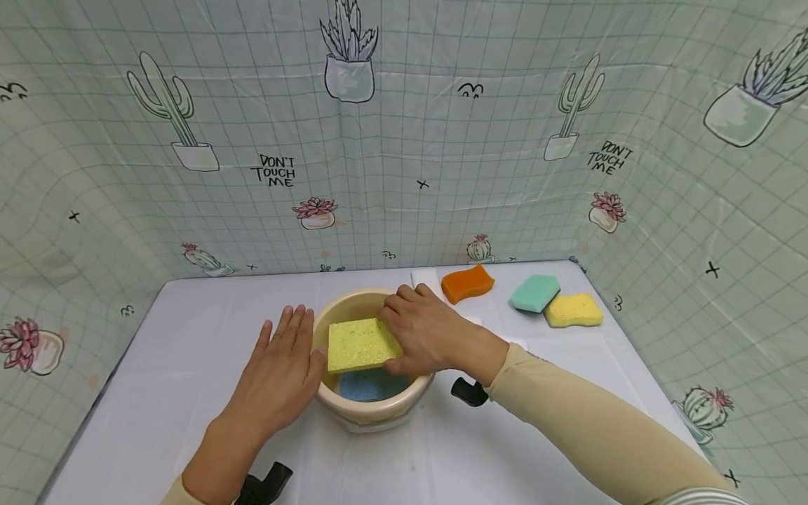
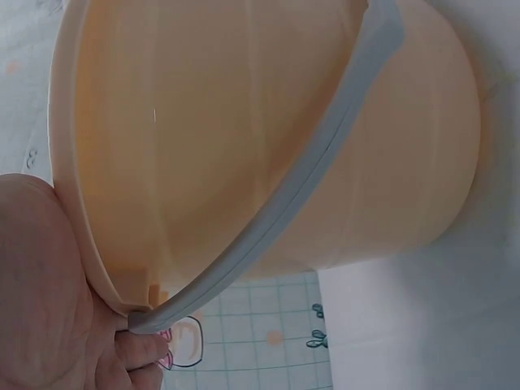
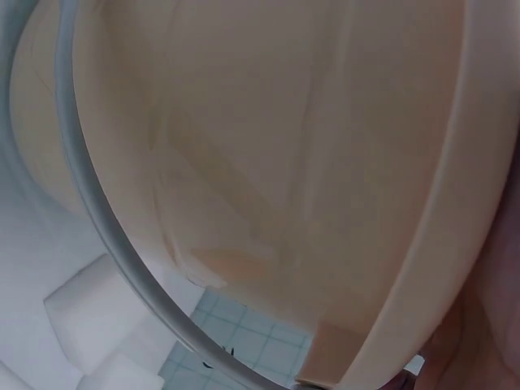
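We count two hands, one bucket and four clearly visible sponges. The right hand grips one yellow-green, rectangular, porous sponge by its right side, thumb at the near edge and fingers at the far edge; we find this sponge at the mouth of the single cream, round plastic bucket, though we cannot tell how deep it sits. The left hand holds nothing, its fingers straight, and lies against the bucket's left rim. One blue, flat-looking patch shows inside the bucket; we cannot tell what it is. One curved grey handle hangs across the bucket's outer wall. To the right, on the one white-covered table, we count three further sponges: one wavy orange sponge, standing apart, and one angular mint-green sponge touching one wavy-sided yellow sponge.
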### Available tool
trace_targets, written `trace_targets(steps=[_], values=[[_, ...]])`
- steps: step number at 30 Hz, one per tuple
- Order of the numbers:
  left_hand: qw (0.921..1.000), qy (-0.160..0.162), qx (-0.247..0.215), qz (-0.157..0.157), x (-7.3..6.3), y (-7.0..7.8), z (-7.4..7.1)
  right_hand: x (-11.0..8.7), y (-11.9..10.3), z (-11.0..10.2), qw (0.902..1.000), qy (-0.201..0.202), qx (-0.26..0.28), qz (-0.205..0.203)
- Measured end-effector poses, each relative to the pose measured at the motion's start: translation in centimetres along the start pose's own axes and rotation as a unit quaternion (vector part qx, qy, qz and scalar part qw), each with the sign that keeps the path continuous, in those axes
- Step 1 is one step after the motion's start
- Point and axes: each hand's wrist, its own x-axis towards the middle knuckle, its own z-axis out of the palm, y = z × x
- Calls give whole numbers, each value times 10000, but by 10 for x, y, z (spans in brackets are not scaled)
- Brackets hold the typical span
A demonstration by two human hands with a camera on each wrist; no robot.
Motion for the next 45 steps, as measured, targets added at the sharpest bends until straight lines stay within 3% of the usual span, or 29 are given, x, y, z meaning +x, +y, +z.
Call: trace_targets(steps=[8, 17, 24, 28, 33, 36, 41, 45], values=[[10000, -6, 26, -20, 0, 0, 2, -1, 0, 0, 10000, 3, -8, 77], [9999, -93, -80, -114, -1, 3, 2, -10, 1, 8, 9959, 865, 18, 268], [9999, -28, -100, 85, -1, -1, 1, -15, 5, 12, 9882, 1468, 202, 394], [9997, -104, -228, 33, -1, -1, 1, -22, 22, 8, 9817, 1869, 113, 348], [9995, -54, -318, 4, 0, 0, 3, -45, 70, 2, 9730, 2186, -291, 680], [9994, -11, -334, -4, 0, 0, 4, -66, 108, 3, 9732, 1960, -465, 1109], [9992, -71, -387, 8, 0, 0, 5, -113, 169, 21, 9749, 768, -761, 1944], [9993, -61, -363, 34, 0, -1, 5, -150, 205, 44, 9711, 7, -908, 2207]])
